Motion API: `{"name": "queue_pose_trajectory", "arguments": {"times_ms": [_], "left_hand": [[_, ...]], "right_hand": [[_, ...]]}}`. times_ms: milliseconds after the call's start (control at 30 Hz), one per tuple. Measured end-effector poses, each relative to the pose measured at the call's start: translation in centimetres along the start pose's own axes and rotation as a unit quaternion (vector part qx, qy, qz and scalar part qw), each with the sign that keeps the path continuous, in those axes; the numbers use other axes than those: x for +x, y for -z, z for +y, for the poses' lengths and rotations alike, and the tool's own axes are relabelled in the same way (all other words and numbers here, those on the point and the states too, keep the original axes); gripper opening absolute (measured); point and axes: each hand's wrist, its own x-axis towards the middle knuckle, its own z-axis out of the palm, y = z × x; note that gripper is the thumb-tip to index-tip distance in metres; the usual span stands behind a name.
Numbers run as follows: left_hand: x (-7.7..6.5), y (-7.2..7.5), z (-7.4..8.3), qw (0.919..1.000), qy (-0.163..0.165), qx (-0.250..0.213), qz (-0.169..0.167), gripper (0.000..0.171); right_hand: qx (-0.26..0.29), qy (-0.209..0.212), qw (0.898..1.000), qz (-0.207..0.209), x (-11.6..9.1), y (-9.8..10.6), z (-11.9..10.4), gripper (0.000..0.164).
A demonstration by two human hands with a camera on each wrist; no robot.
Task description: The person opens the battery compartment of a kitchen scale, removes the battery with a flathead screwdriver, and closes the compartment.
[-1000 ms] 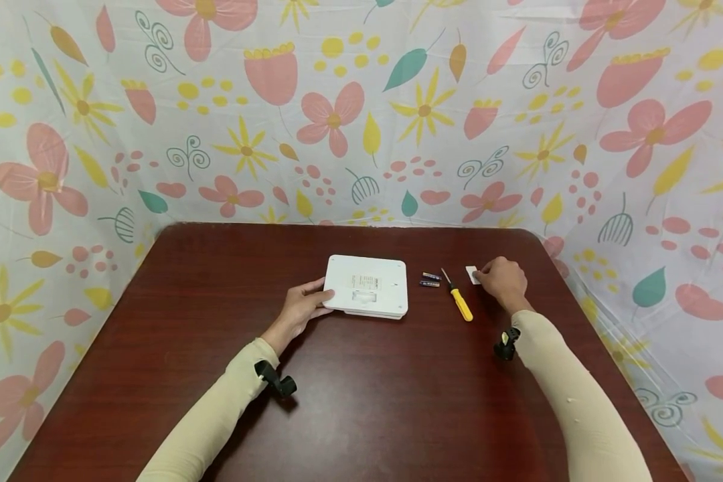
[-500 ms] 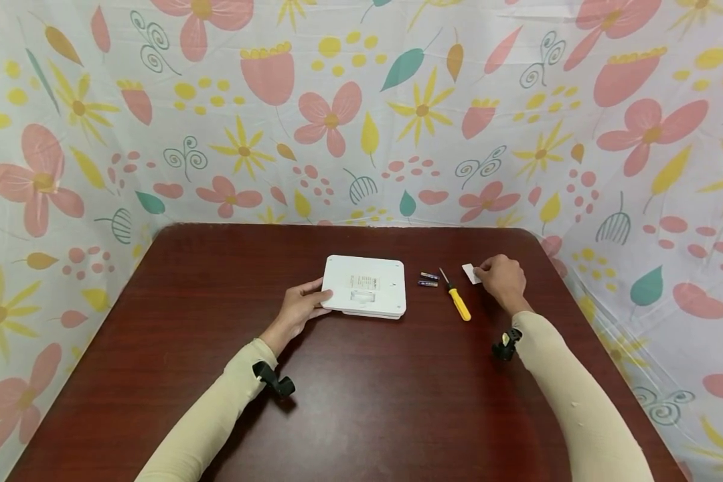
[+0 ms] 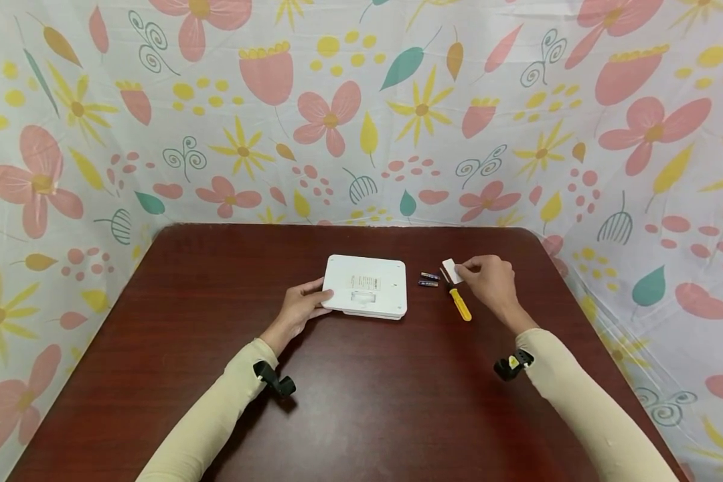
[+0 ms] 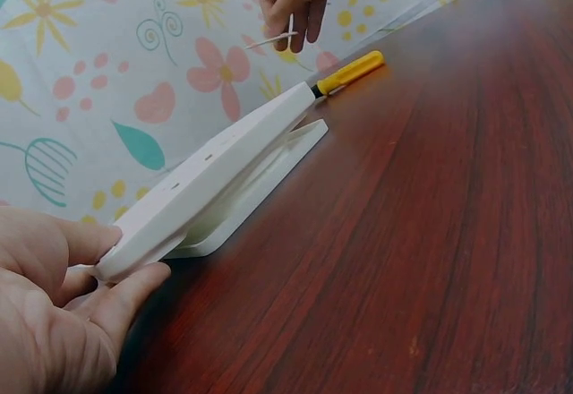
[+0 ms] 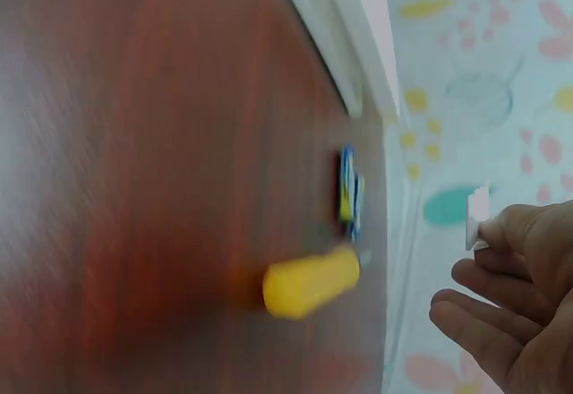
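A flat white square device (image 3: 361, 271) lies underside up, with a printed label, corner screws and an uncovered battery compartment (image 3: 363, 297). My left hand (image 3: 301, 306) grips its left edge, thumb on top and fingers beneath. In the left wrist view, the upper plate (image 4: 215, 166) tilts above a thinner white plate (image 4: 260, 201) close to the tabletop. Between thumb and fingers, my right hand (image 3: 489, 281) pinches a small white battery cover (image 3: 452, 270), raised above the table. From overhead this cover overlaps the screwdriver's shaft.
Two AA-type batteries (image 3: 429, 279) lie side by side just right of the device. Beyond them is a screwdriver (image 3: 460, 306) with a yellow handle, angled toward me. A dark red-brown table (image 3: 361, 402) backs onto a flower-print curtain (image 3: 331, 120).
My right hand has lifted the battery cover off the table and carried it left, over the screwdriver. The left hand and the device have stayed in place.
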Motion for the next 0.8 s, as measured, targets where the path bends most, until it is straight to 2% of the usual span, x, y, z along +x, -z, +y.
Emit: {"name": "queue_pose_trajectory", "arguments": {"times_ms": [267,367,433,533,633,700,767,800], "left_hand": [[0.1,0.0,0.1,1.0000,0.006,-0.001,-0.001,0.053],[0.1,-0.1,0.0,0.9999,0.010,-0.002,0.001,0.053],[0.2,-0.1,0.0,0.9999,0.010,-0.001,0.002,0.054],[0.3,0.0,0.0,1.0000,0.008,0.002,0.001,0.054],[0.3,0.0,0.1,1.0000,0.007,0.006,0.000,0.054],[0.3,0.0,0.1,0.9999,0.009,0.006,0.000,0.054],[0.2,0.0,0.1,0.9999,0.011,0.006,0.001,0.053],[0.2,0.0,0.1,0.9999,0.011,0.005,0.000,0.053]], "right_hand": [[0.043,0.006,0.999,-0.020,-1.7,-0.9,-2.4,0.020],[0.077,-0.015,0.996,-0.034,-2.1,-1.0,-2.7,0.020],[0.120,-0.044,0.990,-0.055,-2.2,-1.0,-2.9,0.026],[0.207,-0.110,0.968,-0.093,-2.3,-0.9,-3.4,0.038],[0.289,-0.169,0.934,-0.122,-2.4,-0.8,-3.9,0.044],[0.328,-0.195,0.915,-0.130,-2.4,-0.8,-4.2,0.045],[0.353,-0.206,0.904,-0.126,-2.4,-0.8,-4.4,0.045],[0.357,-0.205,0.903,-0.119,-2.4,-0.9,-4.5,0.044]]}}
